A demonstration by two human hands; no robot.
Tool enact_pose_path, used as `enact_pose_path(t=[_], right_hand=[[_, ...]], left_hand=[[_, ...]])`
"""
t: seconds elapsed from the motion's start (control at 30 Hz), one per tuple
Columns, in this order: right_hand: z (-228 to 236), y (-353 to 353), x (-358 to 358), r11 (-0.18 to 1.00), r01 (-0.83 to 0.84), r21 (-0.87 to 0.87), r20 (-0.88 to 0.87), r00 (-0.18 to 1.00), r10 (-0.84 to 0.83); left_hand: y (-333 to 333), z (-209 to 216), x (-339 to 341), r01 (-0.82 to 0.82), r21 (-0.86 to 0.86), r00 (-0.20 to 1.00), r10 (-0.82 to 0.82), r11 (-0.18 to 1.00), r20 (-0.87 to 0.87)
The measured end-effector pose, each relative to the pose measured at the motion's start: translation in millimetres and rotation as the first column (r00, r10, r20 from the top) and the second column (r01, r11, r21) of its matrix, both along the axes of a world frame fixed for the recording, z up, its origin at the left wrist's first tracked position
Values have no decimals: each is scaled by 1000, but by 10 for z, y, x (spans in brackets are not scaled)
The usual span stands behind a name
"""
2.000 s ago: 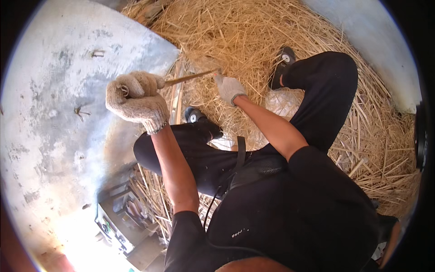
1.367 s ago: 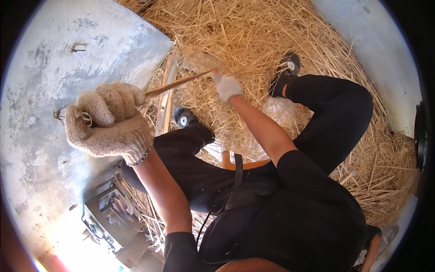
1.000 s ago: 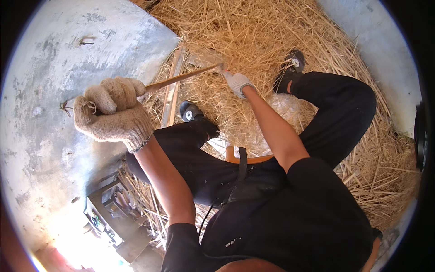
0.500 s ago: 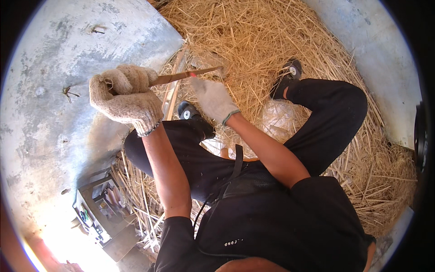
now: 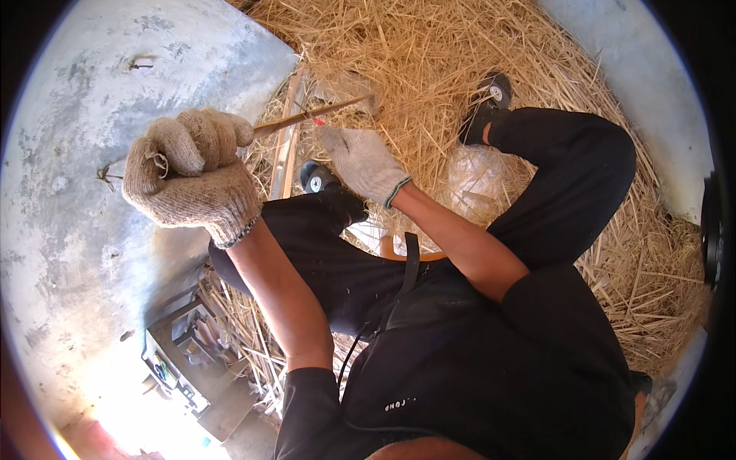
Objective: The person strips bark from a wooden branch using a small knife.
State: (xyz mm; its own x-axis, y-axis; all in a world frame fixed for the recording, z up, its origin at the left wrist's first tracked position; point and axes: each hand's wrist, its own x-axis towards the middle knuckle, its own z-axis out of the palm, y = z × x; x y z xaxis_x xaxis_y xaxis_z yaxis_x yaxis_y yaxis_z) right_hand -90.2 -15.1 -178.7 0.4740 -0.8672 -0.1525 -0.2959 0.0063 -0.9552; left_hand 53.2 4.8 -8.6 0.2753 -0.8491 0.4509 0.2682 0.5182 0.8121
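Observation:
My left hand, in a knitted work glove, is closed in a fist. It grips one end of a narrow brown strip, probably bamboo or wood, which points away to the right and tapers at its far tip. My right hand, in a paler glove with a green cuff edge, is closed near the strip's middle. By its fingertips shows the small red part of a slim object, with a thin dark piece meeting the strip. The rest of that object is hidden by the glove, so its kind is unclear.
Loose straw covers the floor. A mottled pale wall rises at the left, another at the far right. A wooden slat lies past the left shoe. An open box with small items stands lower left.
My left hand has shifted left and slightly nearer, drawing the strip back with it. My right hand stays closed, a little nearer and to the right. The view has tilted slightly.

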Motion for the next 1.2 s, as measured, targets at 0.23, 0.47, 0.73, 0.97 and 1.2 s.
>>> enact_pose_path(t=[0.23, 0.47, 0.73, 0.97, 1.2], right_hand=[[-498, -114, 56, 974, 80, -212, -200, 972, -124], [-543, -184, 186, 991, 55, -122, -321, 943, -92], [-1019, -318, 252, 965, 254, -57, -467, 848, -251], [-1365, -622, -132, 999, 51, 14, -641, 767, -30], [-1811, -876, 50, 981, 173, 88, -667, 742, -71]], left_hand=[[55, -9, -134, -198, 17, 980, 199, 980, -21], [127, -51, 261, -40, 18, 996, 41, 999, -85], [427, 55, 187, -169, 160, 983, 178, 972, -41], [277, 99, -381, -225, 147, 974, 225, 963, 18], [-290, 267, -294, -127, 189, 991, 133, 974, -19]])
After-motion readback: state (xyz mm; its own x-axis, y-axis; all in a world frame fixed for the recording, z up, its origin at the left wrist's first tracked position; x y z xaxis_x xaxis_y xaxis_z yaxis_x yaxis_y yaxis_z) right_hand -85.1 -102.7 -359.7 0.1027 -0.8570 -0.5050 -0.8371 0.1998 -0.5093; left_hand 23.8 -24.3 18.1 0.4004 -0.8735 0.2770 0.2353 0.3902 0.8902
